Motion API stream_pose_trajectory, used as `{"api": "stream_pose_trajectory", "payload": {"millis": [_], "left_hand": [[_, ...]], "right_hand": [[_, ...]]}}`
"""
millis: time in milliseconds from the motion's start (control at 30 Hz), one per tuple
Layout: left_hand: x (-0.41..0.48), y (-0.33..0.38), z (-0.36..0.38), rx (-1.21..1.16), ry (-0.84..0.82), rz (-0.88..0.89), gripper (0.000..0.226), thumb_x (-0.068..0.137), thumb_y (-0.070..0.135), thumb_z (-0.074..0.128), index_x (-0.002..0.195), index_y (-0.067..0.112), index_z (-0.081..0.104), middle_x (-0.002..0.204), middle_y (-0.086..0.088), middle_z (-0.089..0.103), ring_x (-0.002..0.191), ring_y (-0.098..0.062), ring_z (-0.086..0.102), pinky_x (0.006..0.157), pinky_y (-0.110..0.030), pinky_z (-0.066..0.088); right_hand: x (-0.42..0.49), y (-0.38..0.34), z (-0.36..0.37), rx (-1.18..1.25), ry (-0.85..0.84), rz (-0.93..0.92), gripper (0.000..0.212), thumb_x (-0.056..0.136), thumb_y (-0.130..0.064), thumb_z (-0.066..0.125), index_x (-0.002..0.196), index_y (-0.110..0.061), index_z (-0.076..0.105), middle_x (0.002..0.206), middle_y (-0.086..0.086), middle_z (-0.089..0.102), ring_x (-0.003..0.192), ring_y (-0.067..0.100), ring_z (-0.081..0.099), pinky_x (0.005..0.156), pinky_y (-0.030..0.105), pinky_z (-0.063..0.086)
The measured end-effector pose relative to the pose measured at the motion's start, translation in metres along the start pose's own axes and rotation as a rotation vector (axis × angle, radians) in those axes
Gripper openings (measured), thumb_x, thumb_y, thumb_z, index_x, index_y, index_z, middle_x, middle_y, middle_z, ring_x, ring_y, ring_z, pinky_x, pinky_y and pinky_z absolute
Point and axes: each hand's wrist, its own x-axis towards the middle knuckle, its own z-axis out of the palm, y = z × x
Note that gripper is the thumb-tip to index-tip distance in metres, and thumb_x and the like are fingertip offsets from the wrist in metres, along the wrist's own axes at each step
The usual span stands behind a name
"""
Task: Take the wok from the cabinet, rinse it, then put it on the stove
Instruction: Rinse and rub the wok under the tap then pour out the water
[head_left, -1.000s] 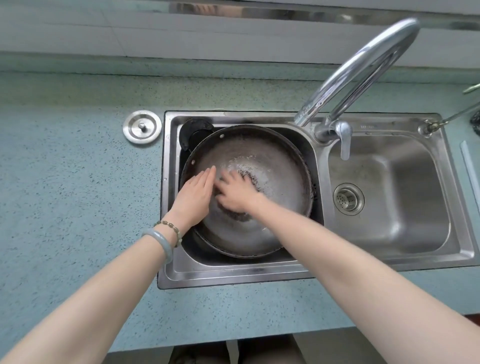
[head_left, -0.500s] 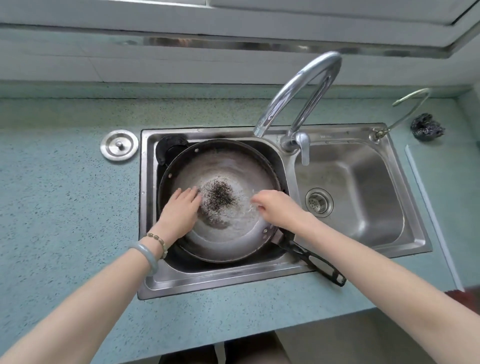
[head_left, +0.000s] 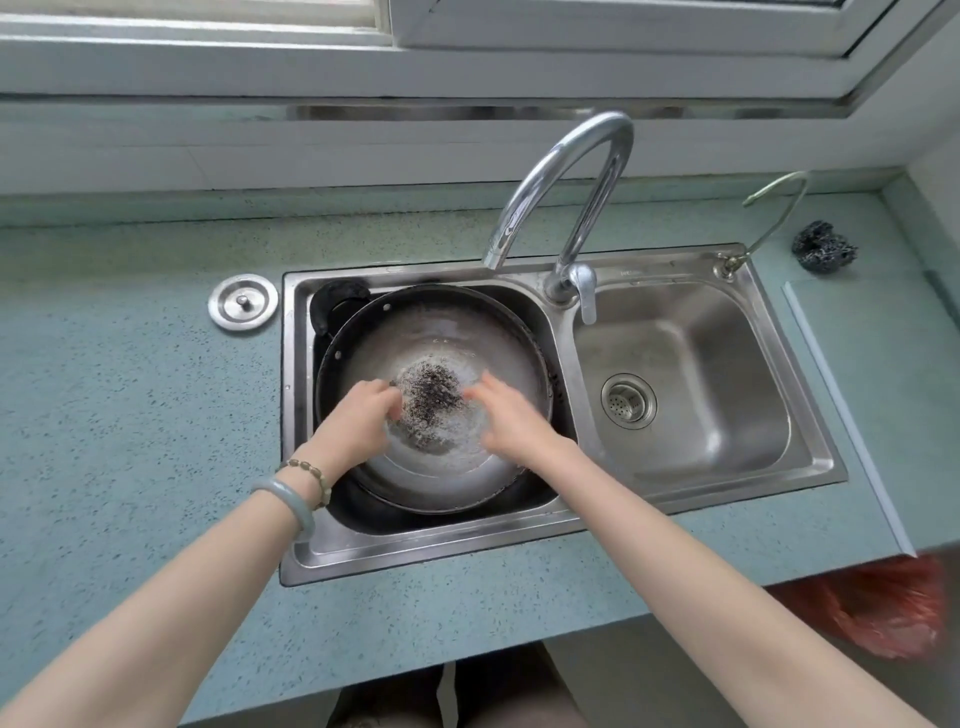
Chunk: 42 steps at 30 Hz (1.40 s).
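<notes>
The wok (head_left: 441, 467) sits in the left sink (head_left: 296, 415) for rinsing; both hands (head_left: 358, 421) (head_left: 511, 415) rub inside it, open, grasping nothing.

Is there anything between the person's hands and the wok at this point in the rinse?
Nothing visible does. The left hand and right hand are both inside the wok, which sits in the left basin of the sink, on either side of its dark wet centre.

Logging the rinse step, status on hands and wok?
Both hands, left hand and right hand, open inside wok. Wok in left basin of sink. Nothing in the way.
</notes>
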Motion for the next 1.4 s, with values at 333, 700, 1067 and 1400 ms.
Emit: {"api": "stream_pose_trajectory", "payload": {"millis": [333, 700, 1067, 1400], "left_hand": [[-0.001, 0.002, -0.015, -0.184, 0.125, 0.002, 0.034, 0.07, -0.008, 0.049, 0.064, 0.026, 0.043, 0.08, 0.004, 0.05, 0.075, -0.019, 0.05, 0.068, -0.029, 0.036], [0.033, -0.04, -0.04, 0.048, 0.123, -0.18, 0.08, 0.08, 0.023, 0.067, 0.148, 0.012, 0.026, 0.157, -0.014, 0.017, 0.145, -0.03, 0.012, 0.117, -0.041, 0.014], [0.081, -0.074, -0.071, -0.479, 0.289, -0.42, 0.055, 0.08, 0.019, 0.064, 0.13, 0.003, 0.048, 0.127, -0.015, 0.059, 0.118, -0.031, 0.055, 0.099, -0.036, 0.042], [0.092, -0.084, -0.076, -0.395, 0.239, -0.479, 0.034, 0.086, 0.02, 0.058, 0.119, 0.009, 0.062, 0.109, -0.017, 0.068, 0.102, -0.034, 0.063, 0.091, -0.038, 0.046]], "right_hand": [[-0.014, 0.023, 0.002, 0.113, 0.12, 0.117, 0.033, 0.071, 0.006, 0.048, 0.091, -0.016, 0.064, 0.106, 0.01, 0.059, 0.105, 0.032, 0.057, 0.078, 0.031, 0.042], [-0.047, 0.076, -0.003, -0.095, 0.05, 0.373, 0.09, 0.067, -0.051, 0.071, 0.142, -0.026, 0.029, 0.138, 0.008, 0.031, 0.13, 0.028, 0.028, 0.106, 0.044, 0.029], [-0.067, 0.104, 0.027, -0.025, 0.017, 0.422, 0.056, 0.076, -0.045, 0.07, 0.122, -0.02, 0.054, 0.116, 0.005, 0.042, 0.117, 0.024, 0.039, 0.093, 0.037, 0.044], [-0.064, 0.102, 0.036, -0.082, 0.048, 0.433, 0.061, 0.077, -0.05, 0.068, 0.126, -0.019, 0.049, 0.121, 0.005, 0.042, 0.118, 0.024, 0.042, 0.088, 0.039, 0.045]]}}
